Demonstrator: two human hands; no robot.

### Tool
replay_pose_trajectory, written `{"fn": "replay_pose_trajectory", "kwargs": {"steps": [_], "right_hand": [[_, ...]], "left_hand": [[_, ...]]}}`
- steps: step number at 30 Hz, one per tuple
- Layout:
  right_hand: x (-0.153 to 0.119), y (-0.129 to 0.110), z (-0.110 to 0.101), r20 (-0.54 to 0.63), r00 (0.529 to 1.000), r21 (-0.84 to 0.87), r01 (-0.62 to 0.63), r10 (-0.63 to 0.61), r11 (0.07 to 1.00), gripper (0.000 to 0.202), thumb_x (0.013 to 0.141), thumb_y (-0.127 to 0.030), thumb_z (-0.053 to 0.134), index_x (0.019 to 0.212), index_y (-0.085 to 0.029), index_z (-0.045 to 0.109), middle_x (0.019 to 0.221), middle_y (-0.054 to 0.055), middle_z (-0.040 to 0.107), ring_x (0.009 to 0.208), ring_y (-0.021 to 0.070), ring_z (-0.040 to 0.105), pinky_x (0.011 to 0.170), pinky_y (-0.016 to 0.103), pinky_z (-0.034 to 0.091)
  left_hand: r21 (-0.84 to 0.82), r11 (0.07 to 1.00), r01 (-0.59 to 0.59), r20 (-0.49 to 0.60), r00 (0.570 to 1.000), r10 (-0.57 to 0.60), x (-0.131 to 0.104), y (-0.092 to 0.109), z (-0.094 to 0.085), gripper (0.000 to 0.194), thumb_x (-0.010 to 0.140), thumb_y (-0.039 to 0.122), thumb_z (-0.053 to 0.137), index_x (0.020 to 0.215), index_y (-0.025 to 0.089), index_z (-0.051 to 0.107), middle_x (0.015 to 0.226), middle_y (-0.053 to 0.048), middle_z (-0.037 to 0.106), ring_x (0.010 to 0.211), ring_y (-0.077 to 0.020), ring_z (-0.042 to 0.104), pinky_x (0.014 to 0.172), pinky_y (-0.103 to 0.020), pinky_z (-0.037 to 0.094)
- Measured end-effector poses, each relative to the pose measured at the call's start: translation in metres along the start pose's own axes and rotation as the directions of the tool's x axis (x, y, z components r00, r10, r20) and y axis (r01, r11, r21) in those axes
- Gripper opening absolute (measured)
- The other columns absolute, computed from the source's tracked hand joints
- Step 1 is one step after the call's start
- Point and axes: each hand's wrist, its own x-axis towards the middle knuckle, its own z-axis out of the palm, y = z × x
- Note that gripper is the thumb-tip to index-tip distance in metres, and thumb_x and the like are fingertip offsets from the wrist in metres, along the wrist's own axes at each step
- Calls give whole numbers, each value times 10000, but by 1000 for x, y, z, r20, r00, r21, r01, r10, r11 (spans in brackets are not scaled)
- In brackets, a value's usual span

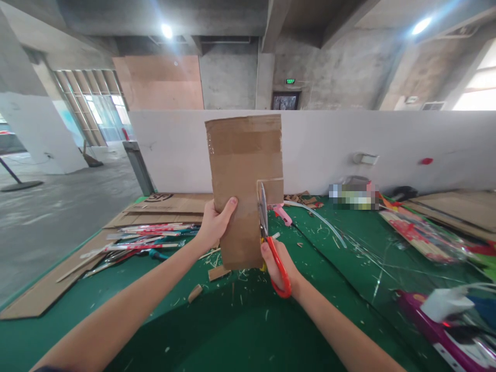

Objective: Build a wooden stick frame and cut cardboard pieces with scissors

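Note:
Upright above the table stands a brown piece of cardboard, held at its left edge by my left hand, thumb on the near face. My right hand grips the orange handles of a pair of scissors, whose blades point upward along a cut in the cardboard's right side. A small flap at the top of that cut is still joined to the sheet or lies against it; I cannot tell which. The lower part of the sheet's right side is cut away. Fingers behind the cardboard are hidden.
On the green table lie cardboard scraps and shavings. Behind the scissors rests a pink glue gun with a black cord. Wrapped sticks and tools and flat cardboard are left; a purple power strip is right. A white partition stands behind.

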Motion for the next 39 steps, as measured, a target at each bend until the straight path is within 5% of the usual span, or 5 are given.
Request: {"fn": "replay_pose_trajectory", "kwargs": {"steps": [5, 12, 18, 28, 39], "right_hand": [[0, -1, 0, 29, 1000, 46, 9, -10, 999, 365, 906, -409, 370, 612, -192, 371, 596, -15, 421, 547, 102, 388, 500, 223, 347], [-6, 3, 8, 117, 980, 324, -189, 159, 927, 304, 878, -471, 427, 792, -182, 470, 709, -2, 466, 531, 101, 479, 434, 213, 450], [-7, 4, 11, 86, 979, 348, -202, 183, 916, 346, 875, -499, 417, 763, -176, 472, 752, 11, 461, 569, 109, 514, 440, 217, 489], [-7, 3, 11, -28, 986, 63, -165, 167, 984, 359, 899, -450, 373, 660, -190, 438, 573, 1, 485, 521, 120, 507, 439, 196, 384], [-10, 2, 8, -43, 987, -33, -154, 153, 987, 341, 903, -395, 384, 626, -196, 398, 523, -20, 455, 463, 93, 411, 436, 199, 320]], "left_hand": [[25, 1000, -15, 11, 1000, 14, 1, 1, -1, 360, 781, 427, 599, 892, 90, 656, 869, -86, 691, 739, -166, 612, 628, -220, 484], [191, 975, -112, -12, 993, 117, 1, 8, -5, 344, 758, 430, 606, 802, 94, 667, 807, -64, 686, 734, -185, 608, 613, -224, 466], [165, 980, -109, -1, 994, 111, -1, 7, -4, 340, 782, 425, 582, 823, 99, 670, 830, -70, 687, 755, -187, 607, 637, -229, 471], [175, 979, -107, 19, 994, 106, -5, 9, -2, 351, 782, 426, 589, 849, 90, 668, 827, -74, 687, 739, -188, 608, 618, -231, 471], [-30, 999, -23, 11, 1000, 24, -7, 0, 3, 383, 800, 444, 573, 935, 98, 665, 867, -77, 691, 766, -176, 617, 670, -240, 488]]}}
